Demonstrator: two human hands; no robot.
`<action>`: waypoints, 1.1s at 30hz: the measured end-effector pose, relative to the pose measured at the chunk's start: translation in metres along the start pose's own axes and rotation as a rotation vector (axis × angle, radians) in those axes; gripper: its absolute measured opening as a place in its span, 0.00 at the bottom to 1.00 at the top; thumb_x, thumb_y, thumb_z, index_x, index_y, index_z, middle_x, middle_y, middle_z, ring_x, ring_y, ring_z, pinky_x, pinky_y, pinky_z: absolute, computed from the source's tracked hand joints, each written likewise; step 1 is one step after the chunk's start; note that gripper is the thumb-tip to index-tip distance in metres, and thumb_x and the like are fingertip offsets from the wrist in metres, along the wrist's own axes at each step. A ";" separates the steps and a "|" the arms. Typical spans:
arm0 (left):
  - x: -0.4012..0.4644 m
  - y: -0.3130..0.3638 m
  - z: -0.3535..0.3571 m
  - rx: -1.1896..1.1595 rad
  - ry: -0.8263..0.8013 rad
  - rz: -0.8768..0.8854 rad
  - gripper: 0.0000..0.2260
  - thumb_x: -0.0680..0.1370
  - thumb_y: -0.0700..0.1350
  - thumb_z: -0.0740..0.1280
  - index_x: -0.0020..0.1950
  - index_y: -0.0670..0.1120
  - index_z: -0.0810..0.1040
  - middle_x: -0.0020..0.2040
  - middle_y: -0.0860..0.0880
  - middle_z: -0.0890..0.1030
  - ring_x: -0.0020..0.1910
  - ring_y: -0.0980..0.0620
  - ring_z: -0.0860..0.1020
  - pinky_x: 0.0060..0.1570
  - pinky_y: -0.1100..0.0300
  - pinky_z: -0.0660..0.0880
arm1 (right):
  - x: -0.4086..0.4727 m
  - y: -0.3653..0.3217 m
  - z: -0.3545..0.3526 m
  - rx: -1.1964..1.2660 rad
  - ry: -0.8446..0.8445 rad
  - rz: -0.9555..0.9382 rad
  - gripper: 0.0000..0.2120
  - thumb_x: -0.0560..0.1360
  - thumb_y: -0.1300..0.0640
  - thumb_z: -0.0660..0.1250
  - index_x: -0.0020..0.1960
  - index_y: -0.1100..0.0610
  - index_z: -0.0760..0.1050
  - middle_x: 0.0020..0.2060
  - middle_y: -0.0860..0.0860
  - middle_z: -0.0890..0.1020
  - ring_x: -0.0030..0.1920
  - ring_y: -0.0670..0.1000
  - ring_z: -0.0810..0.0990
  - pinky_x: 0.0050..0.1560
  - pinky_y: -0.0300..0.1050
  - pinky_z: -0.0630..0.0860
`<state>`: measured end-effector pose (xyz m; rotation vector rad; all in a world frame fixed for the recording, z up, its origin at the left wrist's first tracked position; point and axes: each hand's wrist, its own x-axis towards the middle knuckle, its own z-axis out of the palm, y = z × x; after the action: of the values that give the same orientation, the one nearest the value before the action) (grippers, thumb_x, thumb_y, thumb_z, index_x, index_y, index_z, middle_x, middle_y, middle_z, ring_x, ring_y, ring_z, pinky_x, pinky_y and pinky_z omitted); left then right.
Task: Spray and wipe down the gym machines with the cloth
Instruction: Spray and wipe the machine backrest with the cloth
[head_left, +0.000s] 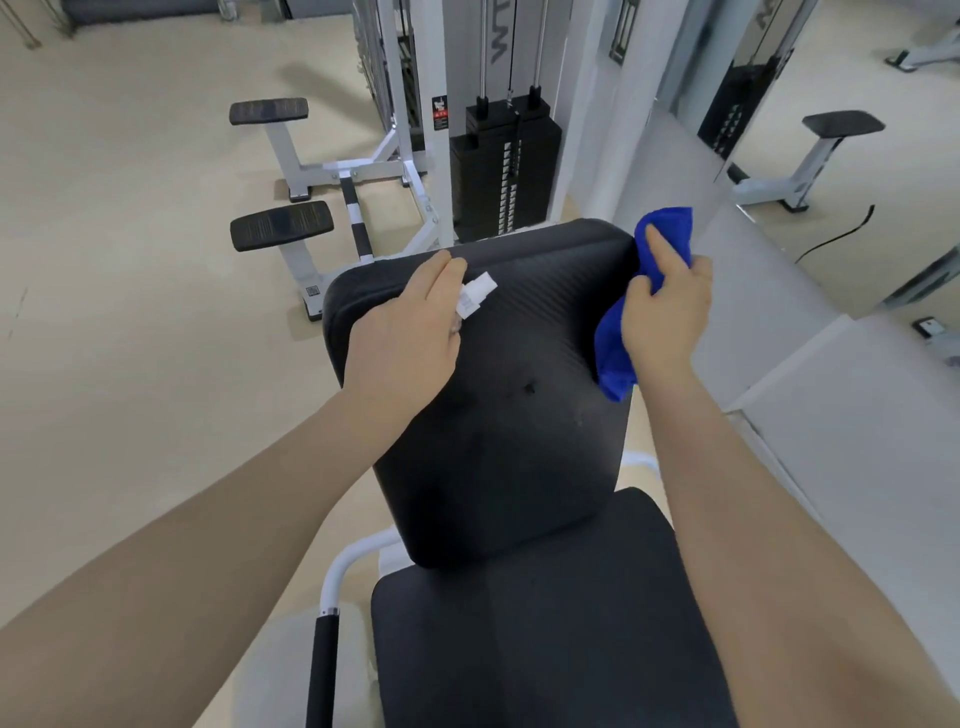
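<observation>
The left hand (402, 338) curls round a small spray bottle (475, 299), nozzle aimed across the back pad (519, 364), probably to wet it. The right hand (667, 306) pinches the bunched cloth (615, 343) at the pad's right edge, ready to wipe.

Two bare hands are showing, the left hand (402, 332) and the right hand (667, 306), along with one crumpled blue cloth (618, 353) and one small white spray nozzle (475, 296). Two black padded cushions are lying below them: the backrest pad (498, 415) and the seat pad (545, 639). Two black ribbed footplates (280, 224) are standing on white frames, and one black weight stack (504, 171) is sitting behind.
</observation>
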<state>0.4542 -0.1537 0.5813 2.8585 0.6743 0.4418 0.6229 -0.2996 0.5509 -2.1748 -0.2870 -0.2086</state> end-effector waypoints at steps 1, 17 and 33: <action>0.000 0.000 0.000 0.002 0.001 -0.002 0.24 0.79 0.43 0.60 0.74 0.47 0.60 0.75 0.50 0.61 0.50 0.44 0.78 0.35 0.58 0.69 | -0.009 -0.006 0.004 -0.011 0.000 -0.022 0.25 0.75 0.60 0.56 0.70 0.45 0.66 0.57 0.54 0.68 0.53 0.54 0.73 0.61 0.45 0.70; -0.034 -0.060 -0.039 -0.324 0.100 -0.261 0.14 0.76 0.42 0.63 0.61 0.45 0.74 0.58 0.47 0.77 0.57 0.45 0.74 0.50 0.59 0.67 | -0.078 -0.076 0.039 -0.018 -0.118 -0.237 0.23 0.74 0.62 0.60 0.68 0.49 0.70 0.56 0.56 0.70 0.41 0.48 0.68 0.47 0.38 0.65; -0.073 -0.105 -0.002 -1.037 -0.112 -0.513 0.19 0.75 0.33 0.62 0.55 0.57 0.73 0.48 0.53 0.81 0.26 0.57 0.75 0.37 0.57 0.76 | -0.156 -0.106 0.087 -0.125 -0.228 -0.614 0.29 0.66 0.64 0.71 0.67 0.57 0.72 0.47 0.59 0.75 0.30 0.47 0.66 0.31 0.38 0.69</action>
<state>0.3480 -0.0947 0.5413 1.6596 0.8018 0.3799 0.4476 -0.1890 0.5431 -2.1761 -1.0975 -0.3256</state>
